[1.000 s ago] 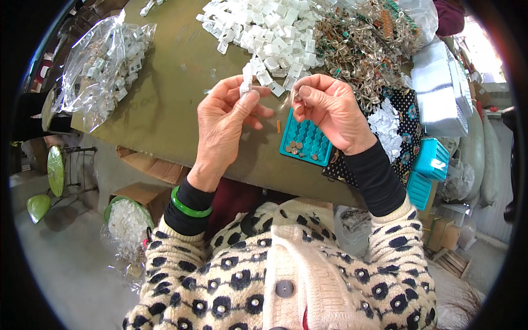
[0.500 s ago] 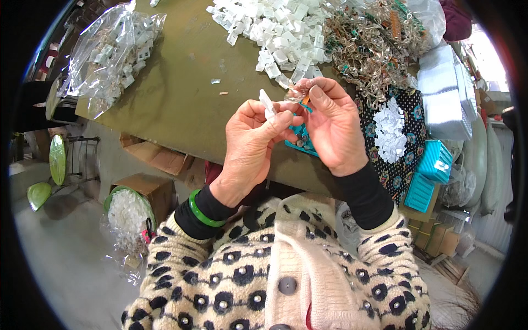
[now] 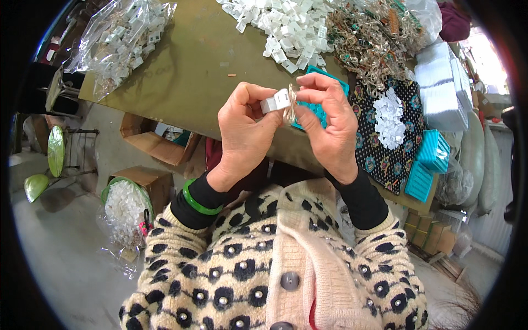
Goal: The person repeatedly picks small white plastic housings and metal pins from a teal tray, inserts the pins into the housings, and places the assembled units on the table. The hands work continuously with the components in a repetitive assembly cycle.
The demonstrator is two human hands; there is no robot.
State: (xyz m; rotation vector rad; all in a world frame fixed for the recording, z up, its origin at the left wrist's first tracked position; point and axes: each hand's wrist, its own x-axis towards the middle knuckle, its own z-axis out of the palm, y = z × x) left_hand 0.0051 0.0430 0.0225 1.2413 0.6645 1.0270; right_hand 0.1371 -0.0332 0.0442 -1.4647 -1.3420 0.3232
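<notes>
Over the table's near edge, my left hand (image 3: 247,121) is closed on a small white plastic box (image 3: 276,101), pinched between thumb and fingers. Touching the box's right side is a thin clear, gold-tinted piece (image 3: 291,104), whose kind I cannot make out. My right hand (image 3: 333,126) has its thumb and fingertips against that piece, with the other fingers curved. Partly hidden behind the right hand lies a teal plastic tray (image 3: 343,85) with small teal pieces in it.
Small white boxes (image 3: 297,33) lie heaped at the back, beside a tangle of clear, brown and green pieces (image 3: 363,49). White slips (image 3: 390,118) rest on a black patterned cloth (image 3: 366,148). Teal baskets (image 3: 421,181) stand at right; a filled clear bag (image 3: 124,47) lies at left.
The white box has turned and now meets the clear piece side-on between my hands. My right hand has shifted slightly, and more of the teal tray shows.
</notes>
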